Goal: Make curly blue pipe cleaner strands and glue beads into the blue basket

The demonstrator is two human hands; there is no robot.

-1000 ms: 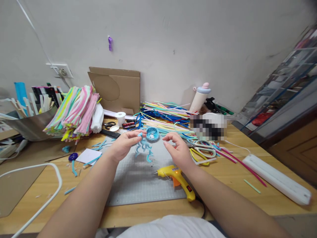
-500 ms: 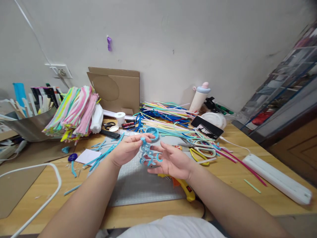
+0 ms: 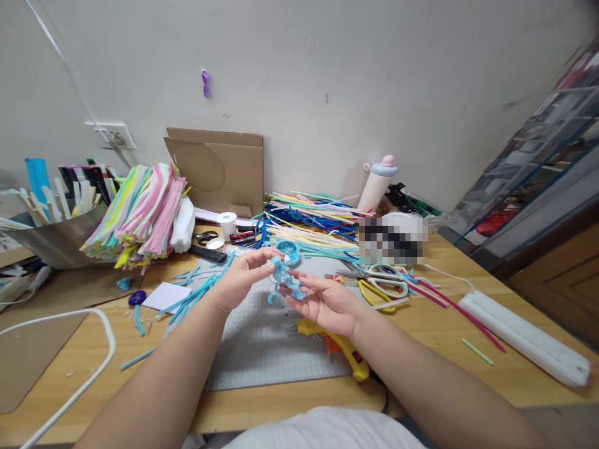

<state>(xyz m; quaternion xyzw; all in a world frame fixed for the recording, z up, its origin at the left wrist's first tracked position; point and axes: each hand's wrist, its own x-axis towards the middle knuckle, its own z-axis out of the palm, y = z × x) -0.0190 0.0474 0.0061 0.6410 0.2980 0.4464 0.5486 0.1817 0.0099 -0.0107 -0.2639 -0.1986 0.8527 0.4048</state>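
Note:
A light blue piece of curled pipe cleaners (image 3: 281, 277) is held above the grey cutting mat. My left hand (image 3: 246, 274) pinches its upper end between thumb and fingers. From the other side, my right hand (image 3: 327, 302) has its thumb and fingertips closed around the lower curls. Just behind the piece, on the mat, lies a round blue coiled disc (image 3: 289, 251). A yellow hot glue gun (image 3: 349, 355) lies beneath my right hand, partly covered by the forearm. Where the curls join is too small to make out.
Blue pipe cleaners (image 3: 203, 288) lie to the left, a colourful heap (image 3: 313, 218) at the back. Scissors (image 3: 386, 280) rest right of my right hand, near a white power strip (image 3: 524, 337). A bottle (image 3: 377, 184) stands behind. A white cable (image 3: 105, 330) arcs at the left.
My right hand's spread fingers have drawn in onto the lower curls. The curled piece has moved slightly right and turned. My left hand keeps its pinch.

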